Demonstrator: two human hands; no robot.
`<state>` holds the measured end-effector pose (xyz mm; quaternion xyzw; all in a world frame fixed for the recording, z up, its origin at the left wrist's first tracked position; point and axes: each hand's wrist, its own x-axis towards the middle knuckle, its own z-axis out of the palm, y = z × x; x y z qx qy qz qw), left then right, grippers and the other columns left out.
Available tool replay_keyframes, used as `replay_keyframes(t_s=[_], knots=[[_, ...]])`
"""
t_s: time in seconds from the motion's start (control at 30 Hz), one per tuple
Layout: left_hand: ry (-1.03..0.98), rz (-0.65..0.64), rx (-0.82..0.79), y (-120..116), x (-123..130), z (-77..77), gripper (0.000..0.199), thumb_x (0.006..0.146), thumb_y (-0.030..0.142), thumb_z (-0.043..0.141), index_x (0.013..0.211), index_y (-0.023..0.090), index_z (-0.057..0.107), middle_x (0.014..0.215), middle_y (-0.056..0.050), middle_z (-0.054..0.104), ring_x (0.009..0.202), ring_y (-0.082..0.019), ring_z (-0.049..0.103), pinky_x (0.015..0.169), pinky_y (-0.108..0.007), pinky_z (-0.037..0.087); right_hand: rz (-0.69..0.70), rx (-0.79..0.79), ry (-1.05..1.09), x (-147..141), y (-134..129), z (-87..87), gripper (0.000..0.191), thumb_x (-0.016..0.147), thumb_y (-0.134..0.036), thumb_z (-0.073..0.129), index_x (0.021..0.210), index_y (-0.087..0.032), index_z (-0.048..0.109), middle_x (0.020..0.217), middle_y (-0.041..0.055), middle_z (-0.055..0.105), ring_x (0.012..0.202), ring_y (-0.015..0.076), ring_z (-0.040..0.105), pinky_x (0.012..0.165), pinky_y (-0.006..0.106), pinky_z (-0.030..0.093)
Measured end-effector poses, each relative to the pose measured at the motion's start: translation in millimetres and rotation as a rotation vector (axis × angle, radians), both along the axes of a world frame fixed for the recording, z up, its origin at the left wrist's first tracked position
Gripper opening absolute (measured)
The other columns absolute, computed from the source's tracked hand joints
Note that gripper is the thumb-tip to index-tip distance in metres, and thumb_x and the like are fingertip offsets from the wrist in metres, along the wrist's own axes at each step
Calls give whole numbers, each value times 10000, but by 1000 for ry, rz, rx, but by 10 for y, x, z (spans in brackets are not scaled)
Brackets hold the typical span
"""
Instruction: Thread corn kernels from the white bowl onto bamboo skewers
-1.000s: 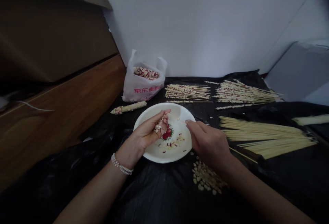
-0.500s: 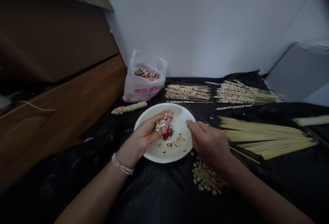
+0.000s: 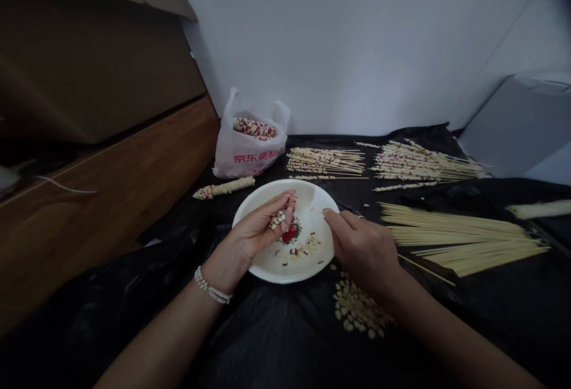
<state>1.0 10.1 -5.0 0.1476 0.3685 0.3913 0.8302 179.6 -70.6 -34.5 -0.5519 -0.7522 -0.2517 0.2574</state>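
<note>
My left hand [image 3: 261, 222] is cupped, palm up, over the white bowl [image 3: 243, 203], curled around a small heap of corn kernels [image 3: 277, 219]. At its fingertips shows a thin pale stick end. My right hand [image 3: 363, 246] pinches a thin skewer [image 3: 319, 210] at the bowl's right rim, pointing toward the left fingertips. A pale kernel [image 3: 311, 208] sits along the skewer's line. Whether the skewer runs unbroken between both hands I cannot tell. Loose pale and dark red kernels [image 3: 301, 250] lie in the bowl beside a printed red flower.
A plastic bag [image 3: 252, 154] with corn cobs stands behind a partly stripped cob [image 3: 225, 187]. Kernel-threaded skewers lie in two piles, middle [image 3: 323, 161] and right [image 3: 410, 163]. Bare skewers [image 3: 459, 234] fan out at right. Pale kernels [image 3: 357, 308] lie heaped under my right forearm, on black plastic sheeting [image 3: 267, 341].
My left fingers have closed slightly around the kernels. The kernel on the skewer's line has shifted a little toward my right hand, which has hardly moved.
</note>
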Motion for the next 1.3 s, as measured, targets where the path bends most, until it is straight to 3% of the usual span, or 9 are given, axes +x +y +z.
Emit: replay_keyframes(t_s=[0.23,0.5,0.77,1.3], knots=[[33,28,-12,-30,0,28,277,778,-10,596,1018,110,664,884,-59,695,755,-95,655,686,-165,548,6,5,4,-5,2,-13,258,863,-178,449,1039,-147,634,690,13,608,549,99,476,521,266,266],[-49,-28,4,36,-12,-71,201,811,22,574,988,67,658,835,-84,689,708,-100,659,672,-180,561,-10,6,18,-6,-3,-21,240,857,-183,471,1021,-152,643,691,4,609,551,109,509,514,268,285],[-13,3,-47,-2,-9,-5,212,801,17,583,988,73,664,830,-68,675,710,-92,647,658,-164,552,0,0,21,-10,-8,-8,253,855,-183,468,1036,-154,642,707,5,616,552,116,524,511,272,297],[105,-84,89,-29,-15,-52,163,756,52,658,912,85,693,792,-47,658,671,-78,620,651,-171,544,52,-68,97,-44,-6,-59,271,845,-139,437,1052,-117,611,755,42,648,618,115,580,499,231,347]])
